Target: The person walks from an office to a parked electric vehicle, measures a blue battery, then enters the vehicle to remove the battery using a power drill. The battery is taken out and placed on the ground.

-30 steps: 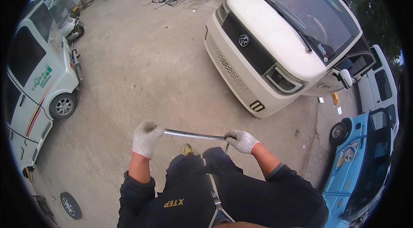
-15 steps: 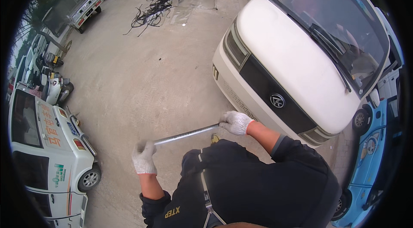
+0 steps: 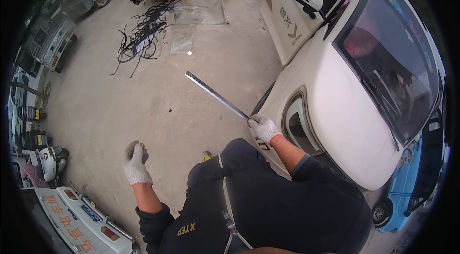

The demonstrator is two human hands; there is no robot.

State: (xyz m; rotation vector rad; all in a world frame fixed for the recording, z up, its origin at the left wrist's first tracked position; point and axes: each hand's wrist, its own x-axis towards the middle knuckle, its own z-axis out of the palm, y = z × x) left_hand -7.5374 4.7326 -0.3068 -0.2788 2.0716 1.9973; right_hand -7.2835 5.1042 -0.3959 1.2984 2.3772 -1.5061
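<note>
A white knitted glove with an orange cuff covers my right hand [image 3: 263,128], which is closed round the near end of a long, narrow silver metal strip [image 3: 218,97]. The strip slants up and to the left over the concrete, its far end free and dark marks along it. Over the ground at the left, my left hand [image 3: 136,163] wears a matching glove. Its fingers are loosely bent and nothing shows in them; the fingertips look dark. Close beside my right hand is the front corner of a white van [image 3: 316,81], by its headlamp.
The van's front side door [image 3: 292,24] stands open. A tangle of black strips [image 3: 143,38] lies beside clear plastic sheeting [image 3: 199,17]. Another white van [image 3: 72,220] is at lower left, scooters [image 3: 50,163] beyond it. A blue vehicle [image 3: 400,191] stands at the right.
My left hand has let go of the strip and moved left and down. My right hand still grips it, with its free end swung upward. The view has shifted toward the van's side.
</note>
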